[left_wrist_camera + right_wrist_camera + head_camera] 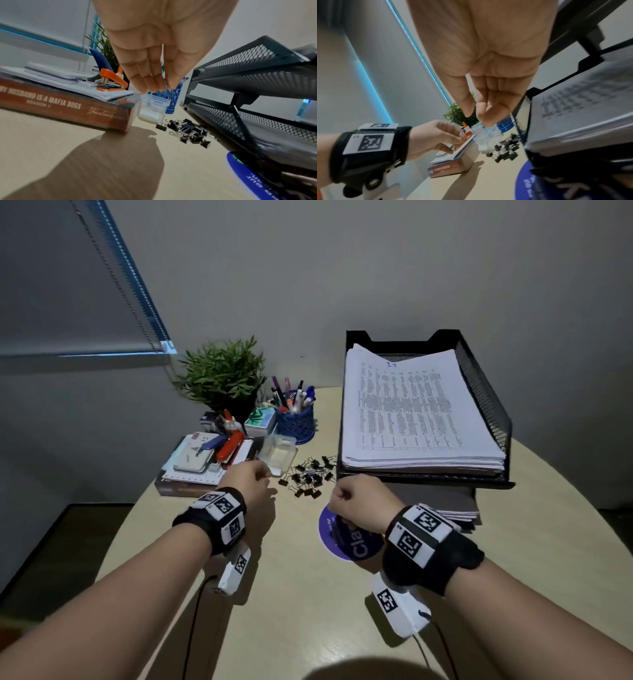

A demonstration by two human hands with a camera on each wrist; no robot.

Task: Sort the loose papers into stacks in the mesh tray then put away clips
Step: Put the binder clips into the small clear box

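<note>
Papers [411, 412] stacked in the mesh tray [486, 392], 1 o'clock, hard against the table [308, 611] edge. Binder clips [310, 475] loose at 12, too clumped to count, beside one clear box [279, 453]. Left hand [248, 479] fingers curled, at box rim. Right hand [356, 498] fingers curled, nothing visibly held. Open table at 6.

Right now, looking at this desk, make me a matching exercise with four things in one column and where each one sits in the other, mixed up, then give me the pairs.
Things
1. binder clips
2. printed papers
3. orange stapler
4. pens

Places
A. in the blue cup
B. on top of the books at the left
C. in the mesh tray's top tier
D. loose on the table, between the clear box and the tray

Pairs: 1-D, 2-C, 3-B, 4-A
</note>
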